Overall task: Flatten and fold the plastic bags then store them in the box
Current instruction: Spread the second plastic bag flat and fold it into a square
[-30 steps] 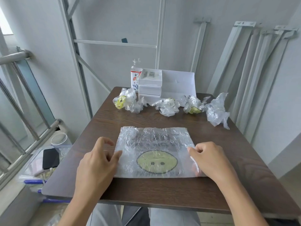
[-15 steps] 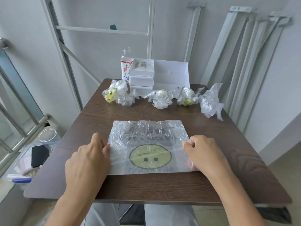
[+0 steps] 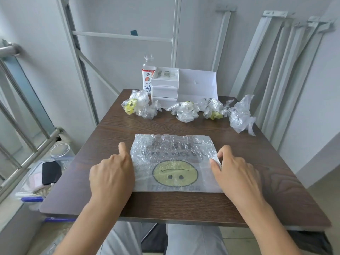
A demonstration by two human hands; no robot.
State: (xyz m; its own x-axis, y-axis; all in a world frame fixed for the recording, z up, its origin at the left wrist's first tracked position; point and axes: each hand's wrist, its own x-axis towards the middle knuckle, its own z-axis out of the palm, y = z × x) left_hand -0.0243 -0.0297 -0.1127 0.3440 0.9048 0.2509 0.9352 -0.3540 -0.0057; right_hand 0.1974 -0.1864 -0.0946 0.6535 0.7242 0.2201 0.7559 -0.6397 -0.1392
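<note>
**Flattened bag**: clear crinkled film with dark lettering and a yellow smiley face printed upside down to the viewer. It lies flat on the table, centred between the left and right edges. Its near side is just short of the table's near edge.

**Right hand**: back upward, at the bag's right edge. Thumb and forefinger pinch a small fold of the film and lift it slightly off the surface. The remaining fingers are loosely bent.

**Left hand**: back upward, at the bag's left edge and touching it. One finger is extended toward the far edge and the others are curled under. Whether it grips the film or only rests against it cannot be told.

**Crumpled bags**: four in a row along the far part of the table, well apart from the flattened one.
- First crumpled bag, toward the far left corner, with yellow print showing.
- Second crumpled bag, near the middle.
- Third crumpled bag, right of the middle, with yellow print showing.
- Fourth crumpled bag, close to the right edge, plain and clear.

**Box**: white, with drawer fronts, an open top tray and a wider open white section on its right. It stands at the far edge, just behind the row.

**Bottle**: clear with a floral label, upright at the far edge, touching or just beside the box's left side.

**Off the table, left**: a clear jar and a dark phone on a clear container, beside a metal railing.

**Off the table, right**: grey metal frames leaning against the wall.
</note>
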